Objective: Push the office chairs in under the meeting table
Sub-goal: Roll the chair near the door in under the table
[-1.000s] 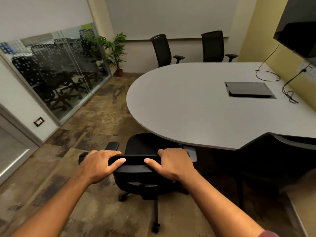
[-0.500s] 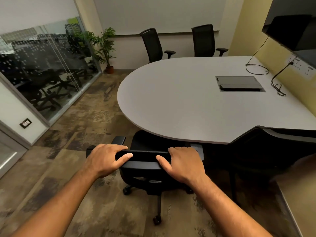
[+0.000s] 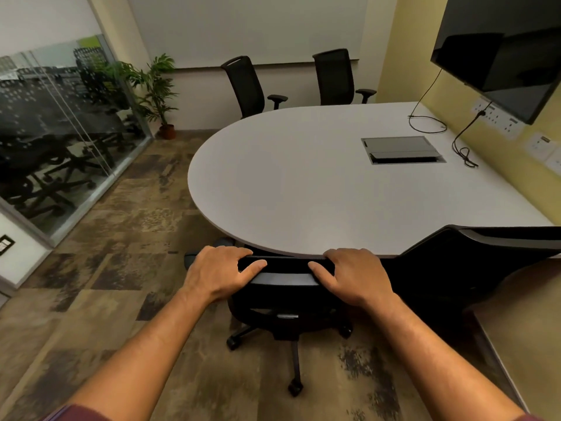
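- A person is standing at the near edge of a pale grey meeting table [image 3: 303, 183] with a rounded left end, both bare forearms reaching forward.
- The left hand [image 3: 220, 273] is gripping the top rail of a black office chair [image 3: 285, 294], fingers curled over the far side of the rail and thumb lying along its near face.
- The right hand [image 3: 353, 276] is gripping the same rail just to the right, fingers wrapped over the top and thumb pointing inward.
- The chair's backrest top is sitting right at the table's near edge; its seat is hidden beneath the tabletop, and its wheeled base is showing on the patterned floor below.
- A second black chair [image 3: 473, 256] is standing at the near right corner of the table, its back overlapping the edge.
- Two more black chairs [image 3: 247, 86] are standing at the table's far edge, against the back wall.
- A grey cable hatch [image 3: 400, 148] is sitting flush in the tabletop towards the right edge, with a black cable [image 3: 426, 123] looping just beyond it.
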Demonstrator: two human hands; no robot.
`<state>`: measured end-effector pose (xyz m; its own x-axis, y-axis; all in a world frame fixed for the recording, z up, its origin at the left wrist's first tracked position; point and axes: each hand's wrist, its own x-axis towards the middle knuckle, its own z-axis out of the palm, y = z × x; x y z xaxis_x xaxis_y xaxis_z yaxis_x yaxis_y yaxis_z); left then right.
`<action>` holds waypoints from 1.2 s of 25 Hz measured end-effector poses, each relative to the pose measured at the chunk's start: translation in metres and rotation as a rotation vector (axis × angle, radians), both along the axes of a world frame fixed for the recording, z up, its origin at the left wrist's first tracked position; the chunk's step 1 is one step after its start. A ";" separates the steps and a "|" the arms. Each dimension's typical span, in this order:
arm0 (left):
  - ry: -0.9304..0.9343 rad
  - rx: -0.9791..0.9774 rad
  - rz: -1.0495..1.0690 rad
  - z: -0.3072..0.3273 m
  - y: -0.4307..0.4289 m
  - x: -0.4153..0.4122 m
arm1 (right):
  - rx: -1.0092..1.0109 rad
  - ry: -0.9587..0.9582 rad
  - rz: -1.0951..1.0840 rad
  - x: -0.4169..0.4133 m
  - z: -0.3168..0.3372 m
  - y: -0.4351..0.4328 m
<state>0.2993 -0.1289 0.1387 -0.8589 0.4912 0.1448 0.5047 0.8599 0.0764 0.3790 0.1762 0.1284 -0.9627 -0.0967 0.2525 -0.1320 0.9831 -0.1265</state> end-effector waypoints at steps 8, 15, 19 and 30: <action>-0.004 0.015 -0.045 0.001 -0.002 -0.062 | -0.006 0.007 -0.080 -0.039 -0.004 -0.009; -0.017 0.033 -0.130 0.000 -0.022 -0.108 | -0.036 -0.018 -0.131 -0.062 -0.002 -0.033; -0.035 0.022 -0.152 -0.002 -0.026 -0.123 | -0.033 -0.023 -0.149 -0.068 -0.003 -0.039; -0.127 -0.050 -0.125 0.006 -0.028 -0.147 | -0.041 -0.051 -0.144 -0.094 0.001 -0.044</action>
